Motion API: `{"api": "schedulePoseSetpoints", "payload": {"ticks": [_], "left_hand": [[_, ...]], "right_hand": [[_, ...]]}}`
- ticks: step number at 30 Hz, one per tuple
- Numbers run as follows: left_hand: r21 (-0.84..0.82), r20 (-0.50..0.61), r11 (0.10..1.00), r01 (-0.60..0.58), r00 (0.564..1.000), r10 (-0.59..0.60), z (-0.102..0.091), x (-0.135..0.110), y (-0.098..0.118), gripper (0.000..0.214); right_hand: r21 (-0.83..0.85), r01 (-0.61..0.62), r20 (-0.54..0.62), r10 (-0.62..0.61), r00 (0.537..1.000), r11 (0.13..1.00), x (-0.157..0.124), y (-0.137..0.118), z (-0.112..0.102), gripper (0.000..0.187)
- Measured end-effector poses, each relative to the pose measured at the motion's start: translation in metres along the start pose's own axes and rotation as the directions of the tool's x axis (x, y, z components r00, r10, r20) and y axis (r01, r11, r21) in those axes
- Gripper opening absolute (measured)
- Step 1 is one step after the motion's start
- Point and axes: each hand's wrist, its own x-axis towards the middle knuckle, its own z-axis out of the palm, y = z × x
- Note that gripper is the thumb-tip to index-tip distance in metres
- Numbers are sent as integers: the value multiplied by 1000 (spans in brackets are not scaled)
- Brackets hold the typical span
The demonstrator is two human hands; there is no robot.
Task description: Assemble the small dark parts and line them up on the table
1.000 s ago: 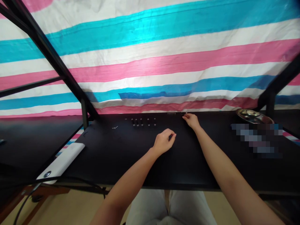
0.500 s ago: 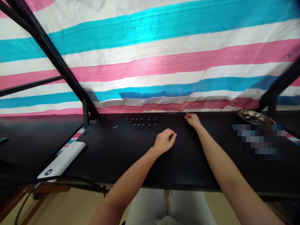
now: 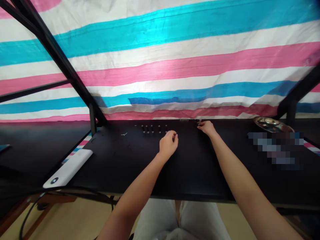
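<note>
My left hand [image 3: 169,144] is over the black table with its fingers curled in; whatever they may hold is hidden. Just behind it stands the rightmost small dark cylinder [image 3: 166,128], one of several with pale ends in a loose row, among them another cylinder [image 3: 152,129]. At the table's back edge, my right hand [image 3: 207,128] pinches a small pale piece [image 3: 200,122], too small to identify. Left of that hand, several tiny light-coloured pieces [image 3: 184,120] line the back edge.
A shiny metal dish [image 3: 273,124] sits at the back right, with a blurred-out patch in front. A white power bank [image 3: 68,168] with a cable lies at the left edge. A white thread-like scrap [image 3: 124,134] is left of the cylinders. Striped sheeting [image 3: 160,76] hangs behind.
My left hand has moved left and a little away from me, up to the rightmost cylinder. My right hand has stayed nearly in place, and the pale piece beside its fingertips shows more clearly.
</note>
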Motion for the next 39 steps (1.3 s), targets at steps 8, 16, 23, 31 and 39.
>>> {"api": "schedulePoseSetpoints", "payload": {"ticks": [8, 16, 23, 31, 39], "left_hand": [[106, 75, 981, 162, 983, -170, 2, 16, -19, 69], [246, 68, 951, 188, 975, -211, 3, 29, -23, 53], [-17, -63, 985, 171, 983, -172, 7, 30, -37, 16], [-686, 58, 680, 257, 952, -302, 22, 20, -33, 12], [-754, 169, 609, 246, 969, -182, 23, 9, -11, 16]], "right_hand": [[-1, -15, -26, 15, 1000, 1000, -3, 3, 1, 35], [27, 38, -60, -36, 998, 999, -6, 7, 3, 31], [22, 32, -52, -30, 998, 999, -12, 5, 1, 33], [-65, 39, -62, -43, 997, 997, -44, -1, 0, 23], [467, 294, 29, -347, 937, 834, -106, -40, -1, 18]]}}
